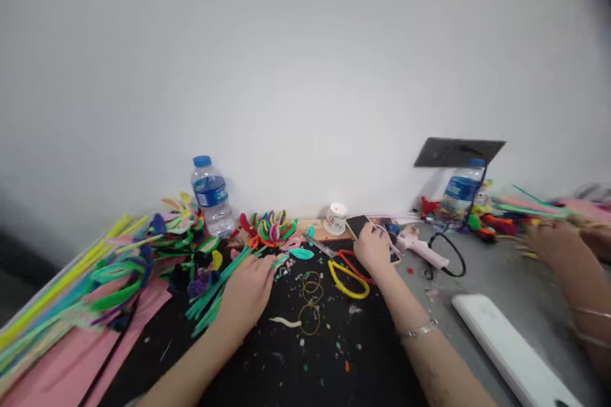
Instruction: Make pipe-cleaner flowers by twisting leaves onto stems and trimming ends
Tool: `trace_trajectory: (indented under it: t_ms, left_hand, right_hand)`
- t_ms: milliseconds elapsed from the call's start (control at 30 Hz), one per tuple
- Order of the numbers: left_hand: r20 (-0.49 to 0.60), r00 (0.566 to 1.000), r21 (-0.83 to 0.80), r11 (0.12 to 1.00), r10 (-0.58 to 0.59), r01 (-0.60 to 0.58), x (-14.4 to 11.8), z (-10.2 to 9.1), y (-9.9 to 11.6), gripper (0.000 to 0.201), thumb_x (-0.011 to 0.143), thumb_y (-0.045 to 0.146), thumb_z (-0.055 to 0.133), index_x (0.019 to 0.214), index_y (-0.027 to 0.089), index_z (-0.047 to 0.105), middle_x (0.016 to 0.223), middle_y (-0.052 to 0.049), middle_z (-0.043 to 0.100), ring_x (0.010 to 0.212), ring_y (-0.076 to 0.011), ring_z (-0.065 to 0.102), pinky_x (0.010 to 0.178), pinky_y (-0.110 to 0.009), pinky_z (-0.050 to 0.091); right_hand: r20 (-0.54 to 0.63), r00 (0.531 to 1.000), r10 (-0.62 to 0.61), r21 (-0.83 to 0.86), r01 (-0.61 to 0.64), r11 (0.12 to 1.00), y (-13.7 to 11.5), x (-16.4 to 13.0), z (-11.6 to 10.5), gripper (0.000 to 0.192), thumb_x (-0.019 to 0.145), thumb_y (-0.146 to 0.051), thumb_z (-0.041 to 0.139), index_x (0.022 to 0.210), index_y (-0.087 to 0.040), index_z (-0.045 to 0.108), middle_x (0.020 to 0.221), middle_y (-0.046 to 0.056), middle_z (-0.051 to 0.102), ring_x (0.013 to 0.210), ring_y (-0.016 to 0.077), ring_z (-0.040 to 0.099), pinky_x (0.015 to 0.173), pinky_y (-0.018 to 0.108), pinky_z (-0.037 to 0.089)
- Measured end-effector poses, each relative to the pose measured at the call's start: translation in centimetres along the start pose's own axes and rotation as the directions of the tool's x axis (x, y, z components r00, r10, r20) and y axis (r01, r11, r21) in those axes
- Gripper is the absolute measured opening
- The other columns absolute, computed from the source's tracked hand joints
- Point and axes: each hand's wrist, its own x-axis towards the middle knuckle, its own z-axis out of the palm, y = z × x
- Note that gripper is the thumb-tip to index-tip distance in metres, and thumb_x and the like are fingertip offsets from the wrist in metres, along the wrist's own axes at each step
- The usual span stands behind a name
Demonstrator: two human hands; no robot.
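My left hand (245, 289) lies palm down on the black mat (286, 356), its fingers resting on a bundle of green pipe cleaners (217, 289). My right hand (375, 251) rests on a phone (365, 229) at the mat's far edge, next to scissors with yellow and red handles (346, 273). Whether it grips the phone or only touches it is unclear. A flower of coloured pipe cleaner loops (270, 229) lies just beyond my left hand.
Two water bottles (212, 197) (461, 194) stand by the wall. A glue gun (422, 248) with black cord, a white cup (335, 218) and a long white object (510, 346) lie right. Another person's arm (568, 261) reaches in there. Pink paper (71, 356) and pipe cleaners cover the left.
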Motion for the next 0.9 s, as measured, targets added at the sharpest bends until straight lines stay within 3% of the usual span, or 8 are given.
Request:
trace_trajectory:
  t_ms: [133, 233, 333, 367, 467, 567, 667, 900]
  left_hand:
    - [-0.036, 0.998, -0.071, 0.996, 0.055, -0.057, -0.3, -0.1, 0.2, 0.023, 0.087, 0.019, 0.045, 0.106, 0.016, 0.058, 0.088, -0.008, 0.066, 0.083, -0.0232, 0.058, 0.074, -0.036, 0.048]
    - [-0.083, 0.99, -0.191, 0.973, 0.114, -0.128, -0.6, -0.1, 0.6, 0.026, 0.087, 0.02, 0.045, 0.111, 0.016, 0.055, 0.096, -0.009, 0.066, 0.089, -0.0222, 0.059, 0.079, -0.035, 0.047]
    - [-0.122, 0.989, -0.365, 0.923, 0.08, -0.12, -0.8, -0.1, 1.3, 0.017, 0.086, 0.019, 0.047, 0.1, 0.017, 0.058, 0.095, -0.009, 0.066, 0.089, -0.0201, 0.06, 0.079, -0.031, 0.047]
    - [-0.088, 0.995, -0.432, 0.898, 0.053, -0.086, -0.8, -0.2, 1.6, 0.015, 0.085, 0.018, 0.048, 0.097, 0.017, 0.058, 0.091, -0.007, 0.067, 0.085, -0.0187, 0.061, 0.076, -0.029, 0.048]
    - [0.049, 0.998, -0.588, 0.806, -0.048, 0.068, -0.9, -0.3, 2.4, 0.01, 0.084, 0.02, 0.051, 0.091, 0.018, 0.056, 0.077, -0.002, 0.067, 0.069, -0.0148, 0.063, 0.066, -0.024, 0.048]
    - [0.188, 0.977, -0.698, 0.687, -0.099, 0.204, -0.7, -0.5, 3.0, 0.009, 0.083, 0.024, 0.053, 0.09, 0.018, 0.053, 0.071, -0.001, 0.067, 0.065, -0.014, 0.062, 0.064, -0.023, 0.047]
    - [0.298, 0.951, -0.752, 0.593, -0.082, 0.287, -0.5, -0.6, 3.3, 0.011, 0.083, 0.027, 0.053, 0.089, 0.018, 0.051, 0.061, 0.002, 0.064, 0.058, -0.0129, 0.059, 0.06, -0.022, 0.045]
    - [0.473, 0.878, -0.754, 0.482, -0.075, 0.447, -0.7, -0.2, 3.7, 0.018, 0.084, 0.031, 0.05, 0.074, 0.016, 0.053, 0.066, -0.003, 0.068, 0.05, -0.0124, 0.06, 0.05, -0.021, 0.044]
  right_hand:
    - [-0.038, 0.961, -0.276, 0.256, 0.276, 0.926, -2.0, -2.3, -0.6, 0.02, 0.078, -0.014, 0.047, 0.097, -0.009, 0.053, 0.096, 0.018, 0.059, 0.098, 0.0291, 0.051, 0.089, 0.039, 0.036]
    - [-0.042, 0.89, -0.453, 0.645, 0.37, 0.668, -3.9, -5.1, -1.5, 0.021, 0.086, -0.019, 0.04, 0.104, -0.017, 0.051, 0.101, 0.01, 0.059, 0.096, 0.0215, 0.053, 0.083, 0.032, 0.041]
    - [0.016, 0.826, -0.564, 0.866, 0.271, 0.421, -5.5, -7.8, -1.9, 0.017, 0.087, -0.023, 0.044, 0.101, -0.02, 0.053, 0.084, 0.003, 0.061, 0.075, 0.0155, 0.056, 0.07, 0.026, 0.044]
    - [0.038, 0.817, -0.575, 0.906, 0.214, 0.365, -5.9, -8.5, -1.9, 0.014, 0.086, -0.024, 0.046, 0.097, -0.02, 0.054, 0.077, 0.001, 0.06, 0.066, 0.0137, 0.055, 0.063, 0.024, 0.043]
    - [0.089, 0.846, -0.525, 0.962, 0.064, 0.266, -6.4, -9.5, -1.3, 0.008, 0.084, -0.023, 0.048, 0.081, -0.019, 0.054, 0.061, -0.003, 0.052, 0.052, 0.0105, 0.048, 0.051, 0.021, 0.038]
    - [0.119, 0.868, -0.481, 0.973, -0.006, 0.229, -6.3, -9.4, -0.8, 0.016, 0.083, -0.022, 0.048, 0.067, -0.018, 0.048, 0.056, -0.003, 0.049, 0.049, 0.0097, 0.045, 0.049, 0.02, 0.035]
    - [0.115, 0.889, -0.444, 0.966, 0.004, 0.259, -6.0, -9.1, -0.6, 0.021, 0.082, -0.022, 0.048, 0.061, -0.019, 0.044, 0.053, -0.004, 0.045, 0.047, 0.0095, 0.042, 0.047, 0.021, 0.032]
    - [0.089, 0.935, -0.344, 0.94, 0.036, 0.341, -5.5, -9.0, -0.2, 0.022, 0.083, -0.025, 0.046, 0.063, -0.019, 0.044, 0.05, -0.006, 0.038, 0.046, 0.0094, 0.037, 0.045, 0.021, 0.029]
